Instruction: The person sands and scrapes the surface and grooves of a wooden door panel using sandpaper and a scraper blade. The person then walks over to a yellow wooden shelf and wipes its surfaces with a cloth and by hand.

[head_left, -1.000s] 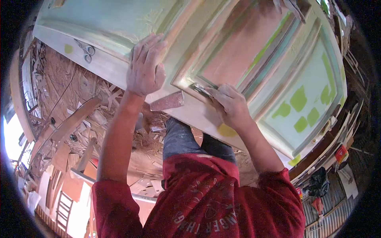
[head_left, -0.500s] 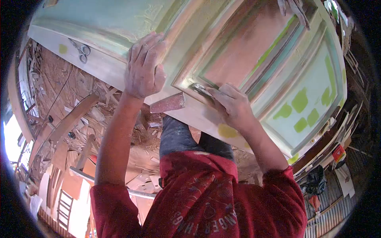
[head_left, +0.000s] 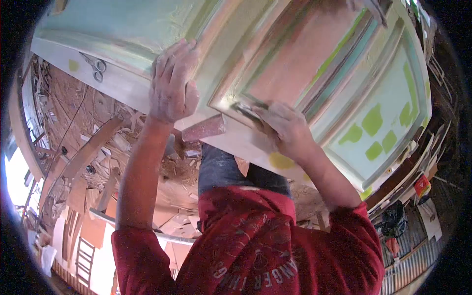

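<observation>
A panelled wooden door (head_left: 236, 59) with green and yellow patches lies across the upper view. My left hand (head_left: 173, 81) rests on its frame, fingers together and bent over the surface, with nothing visible in them. Near the inner corner of a recessed panel, my right hand (head_left: 284, 125) is closed round a thin dark tool (head_left: 244, 109), whose tip touches the moulding. A reddish sanding block (head_left: 204, 129) lies at the door's near edge between my hands. Scissors (head_left: 96, 66) lie on the door's left border.
Another person's hand (head_left: 371, 9) is at the door's top right. Wood scraps and shavings (head_left: 73, 108) cover the ground at the left. A curved wooden piece (head_left: 93, 147) lies there. A black plastic bag (head_left: 393, 219) is at the lower right.
My left hand has shifted slightly left in view, along with the sanding block and scissors. My right hand keeps its grip with the tool near the same corner.
</observation>
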`<state>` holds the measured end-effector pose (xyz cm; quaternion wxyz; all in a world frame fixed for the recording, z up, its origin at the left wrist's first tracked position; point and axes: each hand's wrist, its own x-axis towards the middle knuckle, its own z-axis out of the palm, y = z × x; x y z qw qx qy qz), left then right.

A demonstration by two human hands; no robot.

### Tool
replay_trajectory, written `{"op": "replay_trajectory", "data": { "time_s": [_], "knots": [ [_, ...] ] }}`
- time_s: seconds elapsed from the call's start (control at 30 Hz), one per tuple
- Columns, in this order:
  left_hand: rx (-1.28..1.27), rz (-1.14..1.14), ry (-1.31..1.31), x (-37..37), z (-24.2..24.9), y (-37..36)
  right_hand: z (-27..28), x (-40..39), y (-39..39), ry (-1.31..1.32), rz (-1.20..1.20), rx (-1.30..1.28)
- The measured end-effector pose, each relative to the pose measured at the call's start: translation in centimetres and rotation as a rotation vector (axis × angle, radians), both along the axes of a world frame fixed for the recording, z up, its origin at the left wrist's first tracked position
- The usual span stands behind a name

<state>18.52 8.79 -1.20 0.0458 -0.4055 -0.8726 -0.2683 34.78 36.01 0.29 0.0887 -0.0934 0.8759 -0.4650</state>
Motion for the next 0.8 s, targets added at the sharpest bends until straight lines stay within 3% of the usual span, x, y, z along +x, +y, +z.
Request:
{"op": "replay_trajectory", "data": {
  "time_s": [0.8],
  "knots": [
    [-0.013, -0.013, -0.016, -0.3, -0.6, -0.8, 0.0, 0.7, -1.2, -0.033, -0.076, 0.025]
  ]
}}
